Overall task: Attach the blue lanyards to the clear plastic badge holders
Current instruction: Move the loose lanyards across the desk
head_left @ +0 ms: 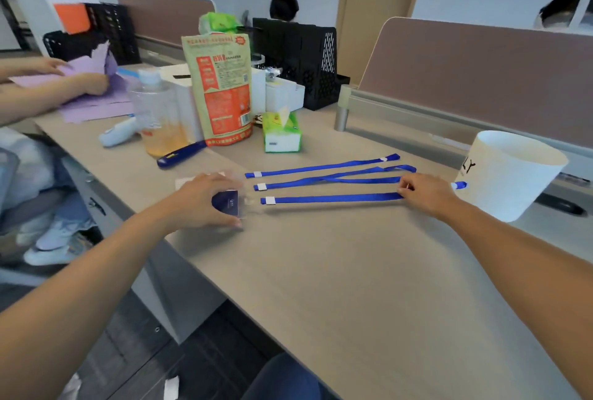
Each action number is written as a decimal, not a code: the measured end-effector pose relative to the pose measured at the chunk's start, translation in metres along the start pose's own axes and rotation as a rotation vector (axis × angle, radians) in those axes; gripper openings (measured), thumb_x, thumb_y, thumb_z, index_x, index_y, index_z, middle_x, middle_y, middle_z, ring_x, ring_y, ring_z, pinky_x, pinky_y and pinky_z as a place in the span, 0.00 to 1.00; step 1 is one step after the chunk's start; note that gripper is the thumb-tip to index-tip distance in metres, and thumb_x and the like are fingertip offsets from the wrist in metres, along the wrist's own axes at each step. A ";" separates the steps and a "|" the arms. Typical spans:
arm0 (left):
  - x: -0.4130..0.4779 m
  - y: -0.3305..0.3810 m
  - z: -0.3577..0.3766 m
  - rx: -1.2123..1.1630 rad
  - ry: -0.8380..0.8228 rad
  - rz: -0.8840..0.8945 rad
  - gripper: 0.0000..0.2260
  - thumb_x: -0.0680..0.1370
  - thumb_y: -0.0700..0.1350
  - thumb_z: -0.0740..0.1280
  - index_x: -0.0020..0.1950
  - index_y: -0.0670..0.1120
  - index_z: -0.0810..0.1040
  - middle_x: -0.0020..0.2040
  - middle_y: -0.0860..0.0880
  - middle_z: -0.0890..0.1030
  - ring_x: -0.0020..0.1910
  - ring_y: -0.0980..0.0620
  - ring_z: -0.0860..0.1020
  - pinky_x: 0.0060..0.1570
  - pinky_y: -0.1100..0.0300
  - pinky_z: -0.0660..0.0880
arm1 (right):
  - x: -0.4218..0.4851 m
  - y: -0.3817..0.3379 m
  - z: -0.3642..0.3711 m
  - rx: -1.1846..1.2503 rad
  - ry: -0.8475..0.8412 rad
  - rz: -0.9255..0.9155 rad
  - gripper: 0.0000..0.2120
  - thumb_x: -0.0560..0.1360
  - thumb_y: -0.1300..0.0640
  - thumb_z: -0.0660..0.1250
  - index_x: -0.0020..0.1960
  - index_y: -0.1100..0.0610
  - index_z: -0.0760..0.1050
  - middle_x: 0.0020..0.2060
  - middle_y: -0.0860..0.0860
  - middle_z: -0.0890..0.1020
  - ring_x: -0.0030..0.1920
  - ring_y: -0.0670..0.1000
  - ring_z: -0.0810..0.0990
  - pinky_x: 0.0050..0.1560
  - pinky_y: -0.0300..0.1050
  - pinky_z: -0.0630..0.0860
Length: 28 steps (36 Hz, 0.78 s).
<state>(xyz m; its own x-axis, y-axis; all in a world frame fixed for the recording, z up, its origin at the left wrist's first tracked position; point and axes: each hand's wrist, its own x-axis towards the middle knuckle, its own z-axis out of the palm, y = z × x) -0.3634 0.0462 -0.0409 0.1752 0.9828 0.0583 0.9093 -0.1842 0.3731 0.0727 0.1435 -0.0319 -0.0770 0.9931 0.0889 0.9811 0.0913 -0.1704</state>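
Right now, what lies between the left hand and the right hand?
In the head view, three blue lanyards span the desk between the left hand, gripping a badge holder, and the right hand, pinching the nearest lanyard.

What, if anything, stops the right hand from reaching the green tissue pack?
Probably nothing, so yes: only flat blue lanyards lie between the right hand and the tissue pack, though its fingers seem to pinch the nearest lanyard by its end.

3 lanyards [330, 198] lie btwn badge holders [226, 204], L, & cup [513, 175], R.
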 end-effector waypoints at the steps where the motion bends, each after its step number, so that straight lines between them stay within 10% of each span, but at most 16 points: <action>1: 0.002 0.001 0.002 0.005 -0.004 0.003 0.47 0.55 0.75 0.64 0.72 0.57 0.71 0.71 0.52 0.71 0.70 0.48 0.65 0.70 0.52 0.63 | 0.003 0.000 0.004 -0.038 0.012 -0.008 0.08 0.80 0.52 0.60 0.45 0.51 0.76 0.45 0.50 0.80 0.46 0.52 0.76 0.42 0.46 0.65; 7: 0.008 0.005 0.007 -0.025 0.007 -0.040 0.45 0.62 0.72 0.71 0.75 0.53 0.67 0.73 0.49 0.68 0.73 0.47 0.62 0.72 0.51 0.59 | 0.011 -0.008 0.027 -0.150 0.224 0.001 0.04 0.78 0.55 0.63 0.48 0.49 0.76 0.50 0.49 0.76 0.55 0.53 0.73 0.59 0.49 0.62; 12: 0.005 0.002 0.006 -0.013 -0.027 -0.034 0.50 0.59 0.78 0.64 0.75 0.52 0.67 0.72 0.50 0.70 0.71 0.49 0.65 0.71 0.53 0.61 | 0.001 -0.013 0.035 -0.170 0.397 0.006 0.05 0.76 0.58 0.65 0.45 0.53 0.80 0.48 0.52 0.80 0.52 0.56 0.74 0.52 0.49 0.66; 20: 0.001 0.007 0.005 0.012 -0.025 -0.001 0.33 0.70 0.63 0.70 0.69 0.46 0.74 0.72 0.50 0.72 0.71 0.50 0.67 0.62 0.64 0.59 | -0.011 -0.011 0.035 -0.315 0.339 -0.035 0.16 0.79 0.50 0.58 0.40 0.50 0.82 0.38 0.50 0.83 0.44 0.54 0.78 0.51 0.49 0.68; 28: -0.001 0.009 0.007 0.058 0.022 0.049 0.33 0.69 0.66 0.66 0.68 0.48 0.76 0.71 0.49 0.74 0.71 0.48 0.68 0.71 0.55 0.62 | -0.028 -0.003 0.032 -0.186 0.331 -0.040 0.16 0.82 0.51 0.55 0.56 0.48 0.82 0.51 0.53 0.84 0.56 0.54 0.79 0.69 0.51 0.59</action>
